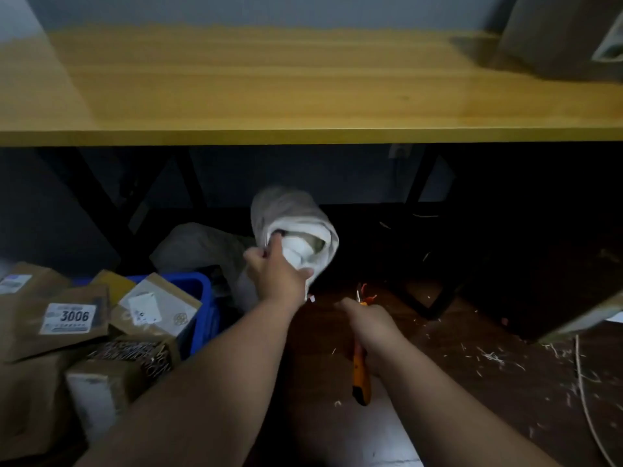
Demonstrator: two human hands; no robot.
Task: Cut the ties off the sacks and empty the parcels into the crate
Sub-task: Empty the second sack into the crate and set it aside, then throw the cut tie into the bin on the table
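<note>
A white woven sack hangs rolled in the air below the table's edge, its open mouth turned toward me. My left hand grips the sack at its rim. My right hand is closed around an orange utility knife; the handle points down and the tip, near red scraps, is hard to make out. A blue crate at the left holds several brown parcels, one with a label reading 3006. Another pale sack lies behind the crate.
A yellow wooden table top spans the view above, with black legs below it. A grey box stands on its right end. The dark floor is littered with pale fibre shreds. A cord trails at the right.
</note>
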